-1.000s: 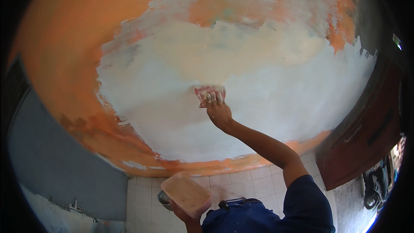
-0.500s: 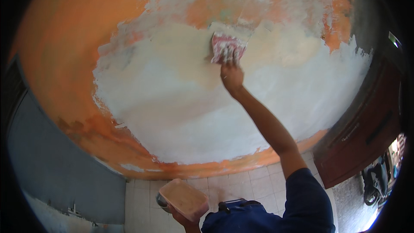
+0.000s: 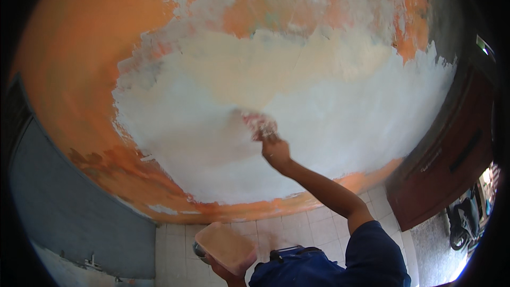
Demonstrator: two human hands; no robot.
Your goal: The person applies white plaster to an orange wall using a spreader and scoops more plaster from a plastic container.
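Note:
My right hand [image 3: 275,150] is closed on a reddish, putty-smeared flat spreader [image 3: 258,124], held against or very close to the wall; motion blurs its edge. A broad whitish coat of putty [image 3: 329,111] lies around it, with a cream-coloured patch [image 3: 297,61] above. Low at the front, my left hand [image 3: 223,271] grips a pale pinkish rectangular plastic tub [image 3: 227,247] from beneath and its left side. Cream material seems to line the tub, though how much it holds I cannot tell.
Orange paint [image 3: 90,37] borders the coated area. A grey panel [image 3: 79,186] stands left, and a dark red door [image 3: 443,165] right. Pale tiles [image 3: 287,226] cover the floor. Behind the tub a round grey object [image 3: 199,251] partly shows. Beyond the doorway stands a motorbike [image 3: 463,223].
My right hand has swept the spreader down and slightly left, from the cream patch to the whiter area. My left hand and the tub have hardly moved.

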